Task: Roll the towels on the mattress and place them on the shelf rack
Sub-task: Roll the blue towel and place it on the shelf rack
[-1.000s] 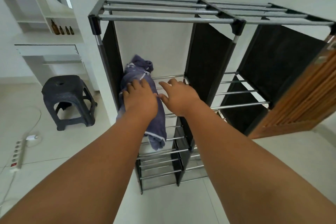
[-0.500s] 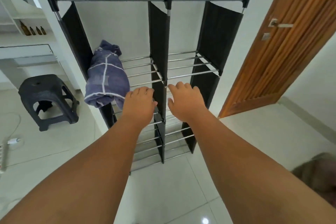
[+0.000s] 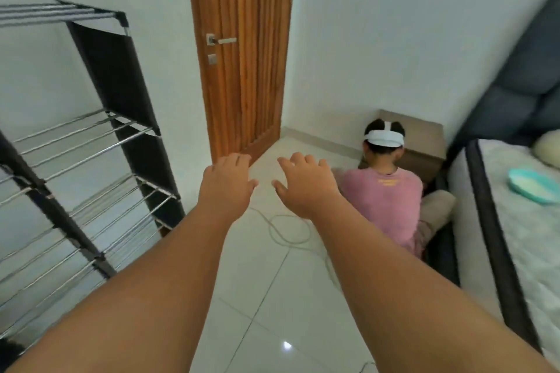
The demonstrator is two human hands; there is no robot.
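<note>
My left hand and my right hand are stretched out in front of me over the white tiled floor, both empty with fingers spread. The black shelf rack with metal rods stands at the left against the wall; only its right part shows and the purple towel is out of view. The mattress lies at the right edge, with a teal and white folded cloth on it. Neither hand touches the rack or the mattress.
A wooden door is straight ahead. A person in a pink shirt sits on the floor between me and the mattress, beside a brown bedside box. A white cable loops on the tiles. A dark headboard rises at the right.
My view has swung right, away from the rack toward the door and mattress. Both hands left the purple towel on the shelf and now hang empty in the air.
</note>
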